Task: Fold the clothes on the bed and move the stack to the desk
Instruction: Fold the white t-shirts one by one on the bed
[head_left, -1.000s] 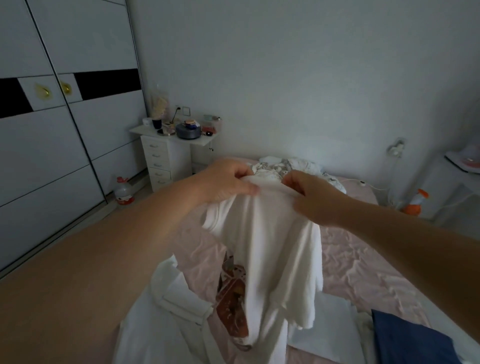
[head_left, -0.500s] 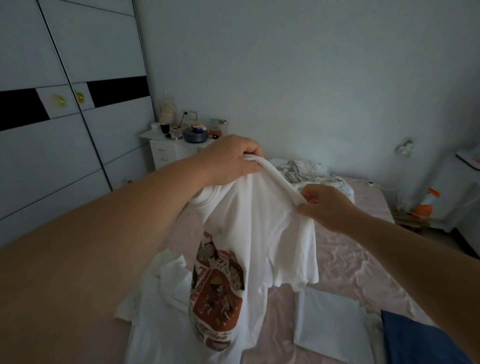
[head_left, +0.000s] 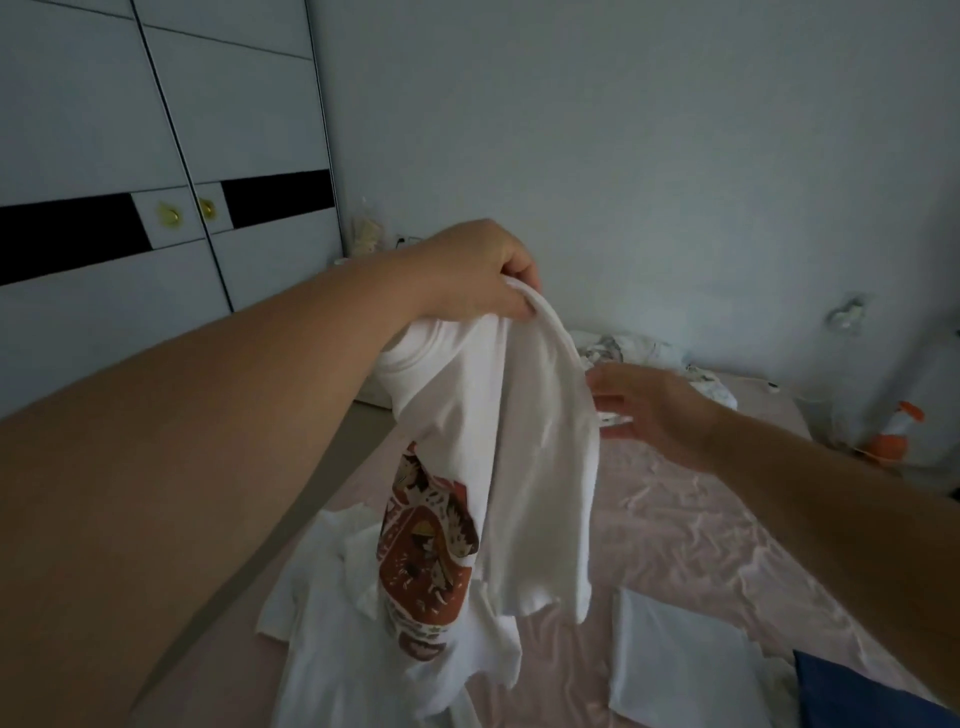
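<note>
My left hand (head_left: 478, 270) grips a white T-shirt (head_left: 524, 441) by its top edge and holds it up over the bed (head_left: 701, 519). The shirt hangs down, and its red-brown print (head_left: 426, 551) faces left. My right hand (head_left: 654, 410) is at the shirt's right edge, its fingers stretched out and touching the cloth. On the pink sheet under the shirt lies another white garment (head_left: 322, 597), unfolded. To the right are a folded white garment (head_left: 680, 654) and a navy garment (head_left: 862, 696).
A crumpled pile of light clothes (head_left: 634, 348) lies at the bed's far end by the wall. A white wardrobe (head_left: 156, 156) with sliding doors fills the left side. An orange and white bottle (head_left: 893, 436) stands on the floor right of the bed.
My left hand has lifted the shirt higher. My right hand has let go of its pinch on the edge and now has its fingers stretched out against the cloth.
</note>
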